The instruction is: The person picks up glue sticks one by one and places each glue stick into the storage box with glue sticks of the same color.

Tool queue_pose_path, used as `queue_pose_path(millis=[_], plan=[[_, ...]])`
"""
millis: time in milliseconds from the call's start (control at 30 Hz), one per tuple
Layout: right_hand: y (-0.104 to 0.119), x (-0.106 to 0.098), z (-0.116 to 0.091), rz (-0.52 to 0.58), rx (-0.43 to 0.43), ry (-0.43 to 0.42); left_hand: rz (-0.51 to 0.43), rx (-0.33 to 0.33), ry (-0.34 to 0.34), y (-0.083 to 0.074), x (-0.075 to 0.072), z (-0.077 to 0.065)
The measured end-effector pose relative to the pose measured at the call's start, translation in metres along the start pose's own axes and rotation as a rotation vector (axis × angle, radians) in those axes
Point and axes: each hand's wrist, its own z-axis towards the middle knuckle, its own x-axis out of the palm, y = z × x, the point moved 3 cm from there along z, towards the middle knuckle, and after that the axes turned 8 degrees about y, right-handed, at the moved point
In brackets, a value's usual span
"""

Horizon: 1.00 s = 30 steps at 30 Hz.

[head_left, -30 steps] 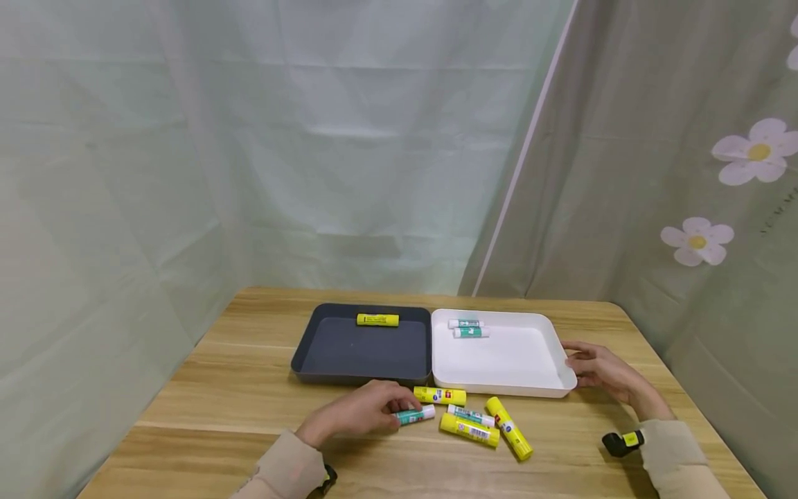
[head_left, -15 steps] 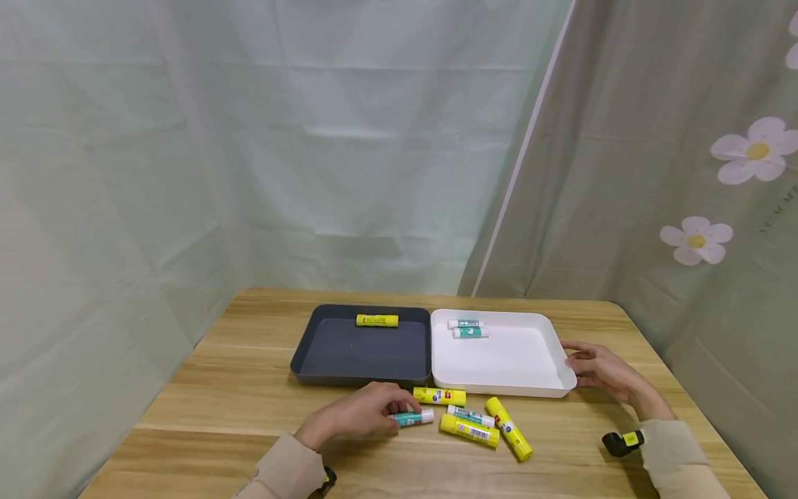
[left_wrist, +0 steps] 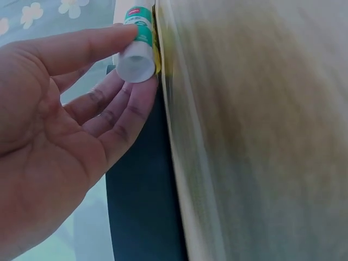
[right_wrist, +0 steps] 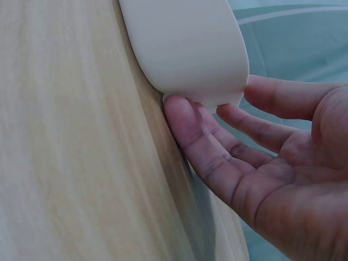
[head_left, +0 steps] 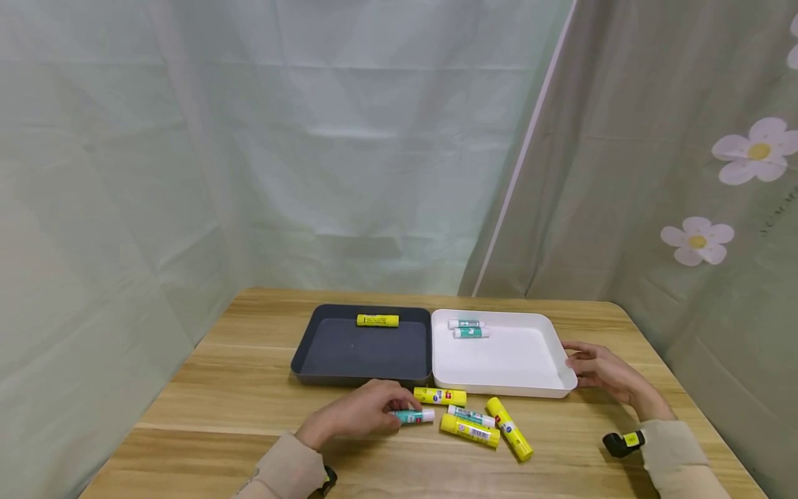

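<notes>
The left hand [head_left: 364, 410] pinches a glue stick [head_left: 415, 416]; the relaxed right hand [head_left: 603, 372] touches the white tray [head_left: 524, 357] to its left, perhaps to steady it

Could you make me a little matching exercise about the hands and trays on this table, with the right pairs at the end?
1. Left hand
2. Dark tray
3. Right hand
4. White tray

A. Has two green-and-white sticks lying in it
B. Touches a tray's end
C. Pinches a stick between thumb and fingers
D. Has one yellow stick lying in it

Right pairs: 1-C, 2-D, 3-B, 4-A.
</notes>
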Motion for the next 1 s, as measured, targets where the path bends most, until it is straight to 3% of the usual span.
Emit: queue_pose_path(millis=[533, 1000], plan=[[0.0002, 0.0005, -0.0002, 0.001, 0.018, -0.012, -0.02, 0.053, -0.102, -0.0017, -0.0064, 0.0001], [0.0017, 0.001, -0.0007, 0.01, 0.007, 0.009, -0.116, 0.062, -0.106, -0.0042, -0.0085, 0.003]])
